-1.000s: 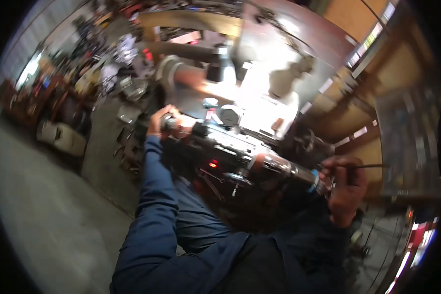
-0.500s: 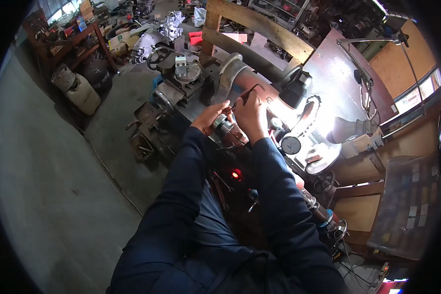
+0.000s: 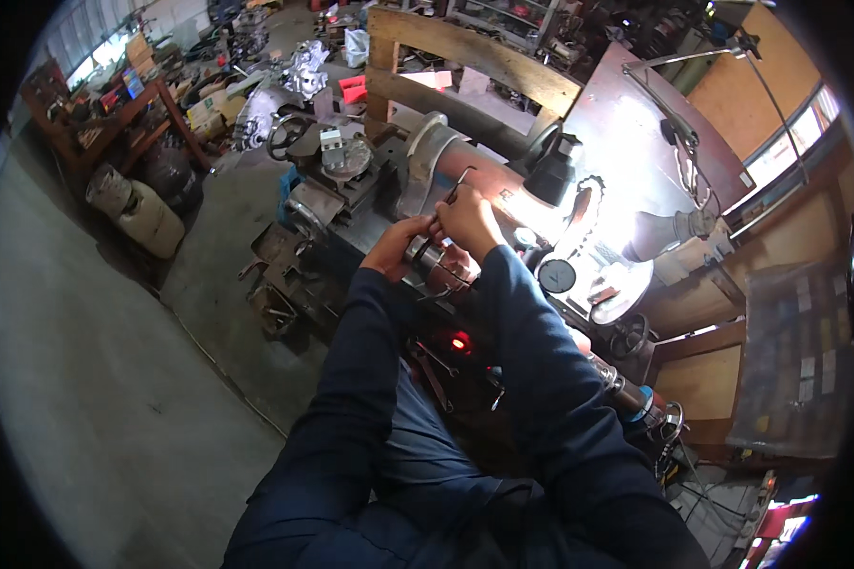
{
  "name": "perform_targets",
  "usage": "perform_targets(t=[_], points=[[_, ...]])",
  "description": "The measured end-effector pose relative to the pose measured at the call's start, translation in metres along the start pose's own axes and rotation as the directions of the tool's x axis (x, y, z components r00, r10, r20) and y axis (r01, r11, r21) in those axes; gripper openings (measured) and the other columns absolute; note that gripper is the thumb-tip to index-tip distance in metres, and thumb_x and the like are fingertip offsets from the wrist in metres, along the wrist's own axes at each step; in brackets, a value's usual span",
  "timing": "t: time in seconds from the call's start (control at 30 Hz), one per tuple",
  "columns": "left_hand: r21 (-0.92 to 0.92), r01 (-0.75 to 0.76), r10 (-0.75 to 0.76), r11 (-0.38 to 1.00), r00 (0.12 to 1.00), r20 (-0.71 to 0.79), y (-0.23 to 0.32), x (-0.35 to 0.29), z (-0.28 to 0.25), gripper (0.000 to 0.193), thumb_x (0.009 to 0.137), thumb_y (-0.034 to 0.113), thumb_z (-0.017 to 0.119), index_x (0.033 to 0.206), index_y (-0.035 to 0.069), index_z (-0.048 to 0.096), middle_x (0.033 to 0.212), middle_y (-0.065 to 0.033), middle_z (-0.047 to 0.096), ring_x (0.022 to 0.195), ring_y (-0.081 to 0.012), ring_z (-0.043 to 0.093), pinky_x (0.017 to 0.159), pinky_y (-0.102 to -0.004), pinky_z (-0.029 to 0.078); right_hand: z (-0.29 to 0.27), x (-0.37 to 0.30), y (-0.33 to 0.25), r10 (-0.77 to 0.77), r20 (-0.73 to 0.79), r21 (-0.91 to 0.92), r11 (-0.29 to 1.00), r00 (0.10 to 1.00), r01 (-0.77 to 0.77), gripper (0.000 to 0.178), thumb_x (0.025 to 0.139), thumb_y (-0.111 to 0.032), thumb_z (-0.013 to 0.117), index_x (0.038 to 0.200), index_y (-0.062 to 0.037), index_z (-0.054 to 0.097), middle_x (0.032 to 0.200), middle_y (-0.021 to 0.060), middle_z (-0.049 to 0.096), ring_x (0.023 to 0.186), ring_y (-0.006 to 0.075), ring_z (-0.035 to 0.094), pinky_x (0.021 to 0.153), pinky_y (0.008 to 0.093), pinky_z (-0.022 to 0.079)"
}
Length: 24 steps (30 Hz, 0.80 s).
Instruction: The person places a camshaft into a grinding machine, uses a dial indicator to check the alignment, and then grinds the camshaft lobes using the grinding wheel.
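An L-shaped hex key (image 3: 461, 180) sticks up out of my right hand (image 3: 471, 224), whose fingers are closed round it. Its lower end is hidden by the fingers. Against the right hand lies my left hand (image 3: 391, 252), curled along the far-left side of a shiny metal cylinder (image 3: 421, 253); its fingertips are partly hidden behind the cylinder. The cylinder sits on a bench machine with a worn reddish-brown housing (image 3: 484, 174) just beyond my hands. Close to my right wrist is a round dial gauge (image 3: 557, 276) with a dark face.
A bright lamp (image 3: 669, 230) lights the machine's right side. A chain (image 3: 590, 204) curves beside a black motor-like part (image 3: 554, 171). Wrenches (image 3: 435, 379) and a glowing red light (image 3: 459, 342) are below my forearms. Wooden boards (image 3: 474, 47) stand behind; gas cylinders (image 3: 142, 213) stand at left.
The view has shifted a little, so the scene sits further left. The hex key has turned in my right hand, its short bent end now pointing differently. Both hands stay at the cylinder.
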<state>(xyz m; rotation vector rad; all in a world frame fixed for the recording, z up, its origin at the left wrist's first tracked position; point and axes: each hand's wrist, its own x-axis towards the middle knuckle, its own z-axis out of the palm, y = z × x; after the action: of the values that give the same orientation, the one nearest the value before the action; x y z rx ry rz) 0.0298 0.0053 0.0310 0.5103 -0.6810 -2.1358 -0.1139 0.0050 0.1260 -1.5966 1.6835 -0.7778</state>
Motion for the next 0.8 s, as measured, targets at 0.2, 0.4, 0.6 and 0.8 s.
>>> perform_targets(t=[0.2, 0.4, 0.6, 0.8], points=[[0.137, -0.086, 0.107, 0.987, 0.982, -0.153, -0.017, 0.000, 0.024, 0.024, 0.097, 0.025, 0.057, 0.112, 0.008, 0.063, 0.101, -0.0021, 0.066, 0.088, -0.0127, 0.062, 0.078, -0.0300, 0.051, 0.045, 0.039, 0.052, -0.309, -0.105, -0.717, 0.682, 0.945, 0.143, 0.032, 0.081, -0.016, 0.064, 0.090, 0.0131, 0.056, 0.081, 0.0247, 0.066, 0.074, 0.0329, 0.070, 0.060, 0.0395, 0.058], [0.294, -0.113, 0.139, 0.949, 0.988, -0.070, -0.011, -0.002, 0.005, 0.028, 0.096, 0.027, 0.057, 0.115, 0.008, 0.062, 0.102, -0.0051, 0.067, 0.091, -0.0164, 0.066, 0.078, -0.0321, 0.053, 0.045, 0.028, 0.013, 0.160, -0.281, -0.060, 0.981, 0.946, -0.184, 0.036, 0.088, -0.017, 0.054, 0.107, 0.0091, 0.037, 0.099, 0.0353, 0.064, 0.093, 0.0469, 0.068, 0.082, 0.0491, 0.055], [0.397, -0.074, 0.147, 0.915, 0.977, -0.156, -0.003, 0.026, -0.057, 0.028, 0.096, 0.028, 0.057, 0.112, 0.006, 0.063, 0.103, -0.0039, 0.065, 0.091, -0.0159, 0.063, 0.080, -0.0307, 0.051, 0.040, 0.031, -0.014, 0.382, -0.217, 0.178, 0.920, 0.898, -0.348, 0.028, 0.096, -0.024, 0.043, 0.116, -0.0039, 0.044, 0.107, 0.0305, 0.066, 0.105, 0.0437, 0.065, 0.091, 0.0509, 0.052], [0.707, -0.213, 0.235, 0.675, 0.970, 0.067, 0.006, 0.005, -0.061, 0.031, 0.096, 0.028, 0.057, 0.115, 0.004, 0.063, 0.109, -0.0055, 0.064, 0.097, -0.0138, 0.060, 0.082, -0.0326, 0.051, 0.044, 0.022, -0.014, 0.492, -0.282, 0.291, 0.862, 0.824, -0.415, 0.033, 0.098, -0.026, 0.046, 0.124, -0.0079, 0.050, 0.113, 0.0222, 0.068, 0.107, 0.0375, 0.067, 0.091, 0.0465, 0.054]])
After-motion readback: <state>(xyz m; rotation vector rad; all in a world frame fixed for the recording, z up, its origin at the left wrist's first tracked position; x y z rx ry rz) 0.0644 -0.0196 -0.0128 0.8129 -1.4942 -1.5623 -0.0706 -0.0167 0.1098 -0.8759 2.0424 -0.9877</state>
